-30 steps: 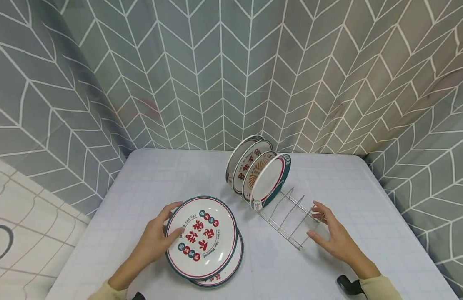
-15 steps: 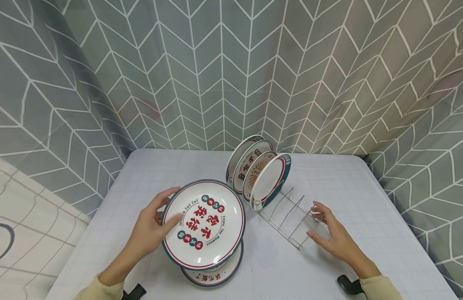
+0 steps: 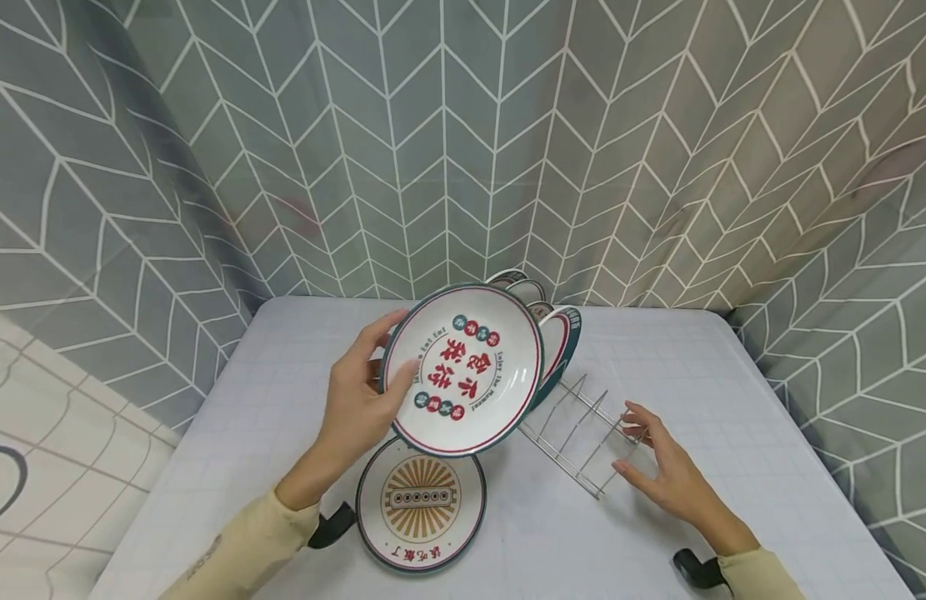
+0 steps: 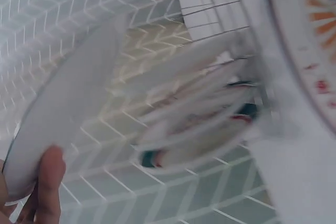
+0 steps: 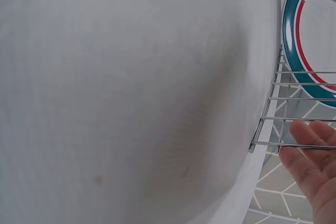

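My left hand (image 3: 357,408) grips a white plate (image 3: 463,371) with a teal rim and red characters, thumb on its face and fingers behind. The plate is raised and tilted, overlapping the filled end of the wire dish rack (image 3: 560,460) in the head view. Several plates (image 3: 571,342) stand upright in the rack's far slots, partly hidden behind the held one; the left wrist view shows them blurred. At the near right end of the rack, my right hand (image 3: 665,475) holds the end wire (image 5: 268,144) between fingers and thumb.
A plate (image 3: 421,500) with an orange sunburst design lies flat on the white-covered table (image 3: 538,533), below the raised one. The rack's near slots hold no plates. A grey patterned curtain (image 3: 463,150) hangs behind the table.
My left hand has lifted the red-lettered plate off the sunburst plate and carried it up, away and to the right, tilting it towards the rack. My right hand has stayed at the rack's end.
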`<move>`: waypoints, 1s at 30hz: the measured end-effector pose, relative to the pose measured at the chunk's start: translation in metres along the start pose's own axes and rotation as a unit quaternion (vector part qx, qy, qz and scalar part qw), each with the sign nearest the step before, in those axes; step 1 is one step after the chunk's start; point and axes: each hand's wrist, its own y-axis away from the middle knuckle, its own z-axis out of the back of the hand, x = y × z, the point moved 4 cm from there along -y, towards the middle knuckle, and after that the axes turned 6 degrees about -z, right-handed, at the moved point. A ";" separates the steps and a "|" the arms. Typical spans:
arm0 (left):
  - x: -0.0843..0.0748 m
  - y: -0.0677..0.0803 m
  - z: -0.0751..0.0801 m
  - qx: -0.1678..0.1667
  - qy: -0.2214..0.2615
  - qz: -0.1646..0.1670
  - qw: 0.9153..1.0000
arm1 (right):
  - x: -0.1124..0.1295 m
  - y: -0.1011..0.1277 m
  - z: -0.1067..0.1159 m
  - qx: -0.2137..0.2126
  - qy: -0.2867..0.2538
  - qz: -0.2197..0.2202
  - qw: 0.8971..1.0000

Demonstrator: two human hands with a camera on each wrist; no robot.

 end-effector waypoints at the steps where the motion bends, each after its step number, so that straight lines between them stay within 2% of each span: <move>1: -0.003 -0.007 -0.008 -0.003 0.001 -0.034 0.999 | 0.000 0.000 0.000 -0.001 -0.001 0.002 1.000; 5: -0.014 -0.030 -0.044 -0.010 -0.022 -0.154 0.988 | -0.001 0.000 0.001 -0.003 -0.002 0.008 1.000; 7: -0.020 -0.040 -0.064 -0.002 -0.050 -0.188 0.981 | -0.001 0.000 0.001 -0.003 -0.002 0.009 1.000; 10: -0.021 -0.048 -0.092 0.016 -0.102 -0.216 0.971 | -0.001 0.001 0.001 -0.002 -0.003 0.008 1.000; 13: -0.016 -0.051 -0.116 0.041 -0.147 -0.230 0.961 | 0.000 0.001 0.001 0.000 -0.002 0.005 1.000; 17: -0.005 -0.050 -0.140 0.071 -0.190 -0.236 0.950 | 0.001 0.001 0.001 -0.001 -0.002 0.005 1.000; 24: 0.003 -0.046 -0.165 0.079 -0.226 -0.221 0.945 | 0.001 0.000 0.001 -0.009 -0.016 0.022 1.000; 30: 0.005 -0.040 -0.187 0.120 -0.271 -0.211 0.931 | 0.000 0.000 0.002 -0.012 -0.030 0.031 0.999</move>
